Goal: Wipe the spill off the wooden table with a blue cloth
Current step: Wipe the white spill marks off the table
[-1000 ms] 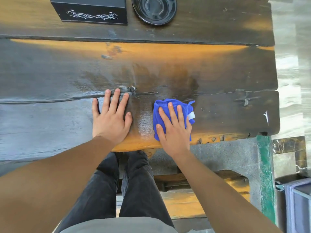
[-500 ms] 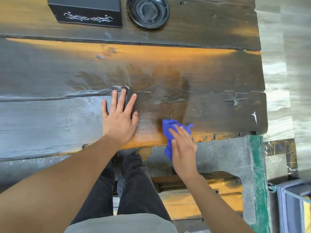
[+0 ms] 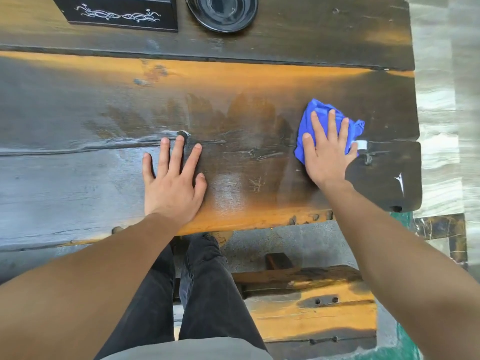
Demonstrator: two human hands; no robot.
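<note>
My right hand (image 3: 327,149) lies flat on a crumpled blue cloth (image 3: 318,109), pressing it onto the dark wooden table (image 3: 78,178) near its right end. A small white tag sticks out of the cloth by my little finger. A damp, darker smear (image 3: 233,118) with wet streaks spreads across the planks between my hands. My left hand (image 3: 172,181) rests palm down on the table with fingers spread, holding nothing, left of the wet patch.
A black box with a white ornament (image 3: 122,13) and a black round dish (image 3: 222,11) stand at the table's far edge. The table's right end (image 3: 415,126) is close to the cloth. A wooden bench (image 3: 311,310) and my legs are below the near edge.
My right hand carried the cloth from the near edge of the table away from me and to the right, across the wet patch. My left hand stayed pressed in place.
</note>
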